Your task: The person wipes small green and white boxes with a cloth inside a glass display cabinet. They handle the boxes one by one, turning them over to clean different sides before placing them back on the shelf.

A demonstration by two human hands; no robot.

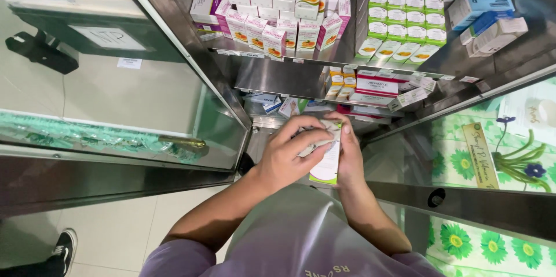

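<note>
Gripping a white-and-green box (328, 164) between them, left hand (289, 158) and right hand (350, 158) close around it.

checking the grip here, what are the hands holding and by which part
Both hold a white and green box: right hand along its right side, left hand over its top end.

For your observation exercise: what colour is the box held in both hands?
White box with a green bottom edge; head view.

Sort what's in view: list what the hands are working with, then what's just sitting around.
In hand:
left hand
right hand
white-and-green box, held by both

Sitting around:
orange-fruit boxes
green-and-white boxes
blue-and-white boxes
red-and-white box
steel shelf
glass door
</note>
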